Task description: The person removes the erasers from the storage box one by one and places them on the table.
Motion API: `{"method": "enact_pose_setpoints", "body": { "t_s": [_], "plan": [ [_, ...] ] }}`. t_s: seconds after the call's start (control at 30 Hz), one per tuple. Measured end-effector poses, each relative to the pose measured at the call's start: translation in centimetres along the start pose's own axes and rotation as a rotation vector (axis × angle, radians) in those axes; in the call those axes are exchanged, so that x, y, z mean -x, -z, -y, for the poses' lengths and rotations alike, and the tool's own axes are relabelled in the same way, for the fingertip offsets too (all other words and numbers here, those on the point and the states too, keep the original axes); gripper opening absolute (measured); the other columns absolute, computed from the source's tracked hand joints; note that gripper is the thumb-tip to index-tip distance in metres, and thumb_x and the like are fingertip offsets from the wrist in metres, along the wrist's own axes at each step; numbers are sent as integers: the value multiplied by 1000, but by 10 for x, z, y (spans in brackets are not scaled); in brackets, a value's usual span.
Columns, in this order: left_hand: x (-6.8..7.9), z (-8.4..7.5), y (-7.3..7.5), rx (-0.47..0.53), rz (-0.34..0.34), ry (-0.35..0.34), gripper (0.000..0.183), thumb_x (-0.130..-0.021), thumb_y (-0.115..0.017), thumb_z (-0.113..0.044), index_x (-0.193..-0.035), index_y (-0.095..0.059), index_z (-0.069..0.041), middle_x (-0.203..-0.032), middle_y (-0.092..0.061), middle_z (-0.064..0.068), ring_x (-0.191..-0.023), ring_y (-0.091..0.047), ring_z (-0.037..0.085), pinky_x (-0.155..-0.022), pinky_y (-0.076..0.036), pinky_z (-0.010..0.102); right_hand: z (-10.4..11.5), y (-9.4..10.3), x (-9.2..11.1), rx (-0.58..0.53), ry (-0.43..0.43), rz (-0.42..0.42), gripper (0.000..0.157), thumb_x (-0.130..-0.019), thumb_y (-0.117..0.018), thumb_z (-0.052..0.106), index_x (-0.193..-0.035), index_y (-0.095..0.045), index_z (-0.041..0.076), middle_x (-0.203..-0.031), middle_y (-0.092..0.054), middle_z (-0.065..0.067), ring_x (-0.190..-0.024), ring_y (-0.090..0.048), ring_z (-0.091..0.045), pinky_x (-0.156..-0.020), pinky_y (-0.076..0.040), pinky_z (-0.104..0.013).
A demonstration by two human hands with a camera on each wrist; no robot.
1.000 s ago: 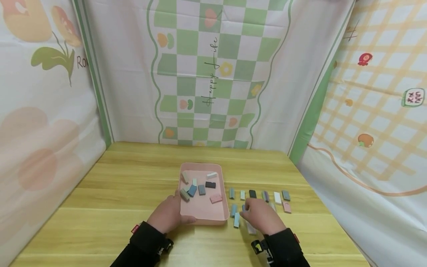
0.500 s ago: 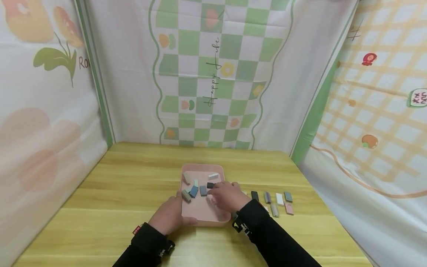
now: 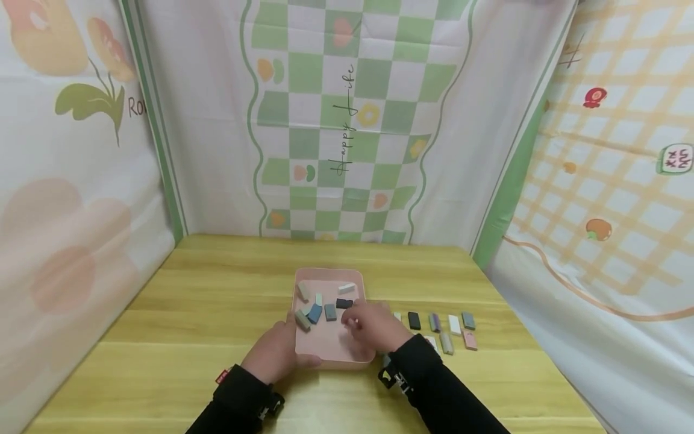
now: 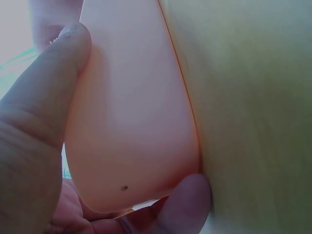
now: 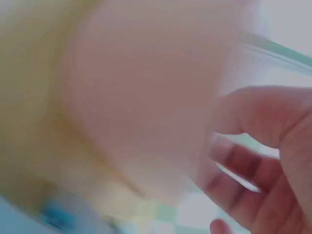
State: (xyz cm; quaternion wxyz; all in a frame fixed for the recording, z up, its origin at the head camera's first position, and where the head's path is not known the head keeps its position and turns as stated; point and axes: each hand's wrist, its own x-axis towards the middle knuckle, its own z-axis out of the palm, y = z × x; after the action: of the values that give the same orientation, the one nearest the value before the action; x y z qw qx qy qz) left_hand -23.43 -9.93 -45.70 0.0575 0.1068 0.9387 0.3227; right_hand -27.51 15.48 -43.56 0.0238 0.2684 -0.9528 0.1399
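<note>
My left hand [image 3: 273, 352] grips the near left corner of a shallow pink tray [image 3: 325, 348]; in the left wrist view its fingers lie along the tray's outer wall [image 4: 136, 107]. Over the tray's right side hovers my right hand [image 3: 378, 325], fingers loosely bent and no block visible between them. Its fingertips are partly behind the blurred tray wall [image 5: 146, 97] in the right wrist view. Several small oblong blocks lie in the tray, among them a blue block [image 3: 315, 313], a grey block [image 3: 331, 312], a black block [image 3: 344, 303] and a white block [image 3: 347, 289].
Right of the tray, more small blocks lie on the wooden table [image 3: 217, 289]: a black one [image 3: 414, 320], a purple one [image 3: 435, 322], a white one [image 3: 454, 325] and a pink one [image 3: 470, 340]. My right hand and sleeve hide others. Printed cloth [image 3: 347, 120] hangs around the table.
My right hand has gone from the blocks on the table leftward to over the tray, then drawn back slightly. My left hand has stayed on the tray's corner.
</note>
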Motion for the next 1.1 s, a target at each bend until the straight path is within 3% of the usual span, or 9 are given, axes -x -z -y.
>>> {"method": "enact_pose_setpoints", "body": {
  "t_s": [0.1, 0.17, 0.33, 0.53, 0.63, 0.87, 1.0, 1.1],
  "plan": [
    [0, 1, -4, -3, -15, -1, 124, -73, -95, -56, -158, -35, 12, -130, -67, 27, -100, -64, 25, -93, -56, 48, -1, 22, 14, -69, -66, -134, 18, -99, -71, 6, -111, -80, 16, -101, -70, 1, -86, -60, -12, -77, -53, -34],
    [0, 1, -4, -15, -23, 0, 125, -73, -94, -57, -158, -34, 13, -131, -66, 28, -99, -64, 26, -93, -56, 48, -5, 38, 24, -93, -128, -187, 16, -100, -70, 7, -109, -79, 16, -101, -68, -1, -85, -58, -13, -76, -52, -33],
    [-1, 1, -4, -40, -19, 6, 129, -72, -94, -60, -158, -34, 15, -133, -65, 31, -100, -65, 28, -95, -57, 49, -21, 58, 62, -81, -240, -168, 13, -102, -68, 7, -100, -76, 17, -93, -66, 0, -79, -51, -13, -74, -47, -34],
    [0, 3, -3, -33, -19, -13, 129, -71, -95, -59, -157, -34, 16, -129, -66, 29, -99, -65, 26, -94, -57, 48, -35, 46, 102, -144, -447, -21, 11, -101, -62, 4, -101, -71, 10, -79, -60, -3, -62, -39, -15, -62, -33, -32],
    [0, 4, -2, -24, -21, -21, 127, -72, -95, -57, -156, -34, 16, -128, -67, 28, -97, -64, 24, -92, -57, 47, -39, 38, 111, -154, -520, 19, 8, -96, -65, 2, -97, -67, 10, -80, -60, -3, -64, -44, -18, -62, -35, -34],
    [1, 3, -3, -15, -15, -17, 127, -72, -96, -55, -157, -33, 16, -128, -67, 29, -96, -64, 24, -93, -57, 48, -48, 23, 116, -186, -547, 72, 19, -82, -67, -6, -78, -57, 10, -72, -55, -5, -63, -47, -20, -62, -36, -35],
    [1, 2, -5, -31, -10, -3, 129, -72, -95, -57, -157, -32, 16, -129, -67, 30, -97, -65, 25, -93, -57, 47, -49, 18, 118, -193, -556, 83, 22, -82, -71, -5, -76, -56, 10, -70, -55, -4, -64, -49, -19, -63, -37, -35],
    [2, 0, -2, -43, -19, 7, 129, -72, -95, -58, -157, -33, 16, -130, -66, 30, -100, -66, 26, -94, -57, 48, -46, 21, 118, -187, -560, 76, 22, -89, -70, -2, -78, -54, 10, -70, -53, -4, -63, -45, -19, -64, -35, -36]
  ]
}}
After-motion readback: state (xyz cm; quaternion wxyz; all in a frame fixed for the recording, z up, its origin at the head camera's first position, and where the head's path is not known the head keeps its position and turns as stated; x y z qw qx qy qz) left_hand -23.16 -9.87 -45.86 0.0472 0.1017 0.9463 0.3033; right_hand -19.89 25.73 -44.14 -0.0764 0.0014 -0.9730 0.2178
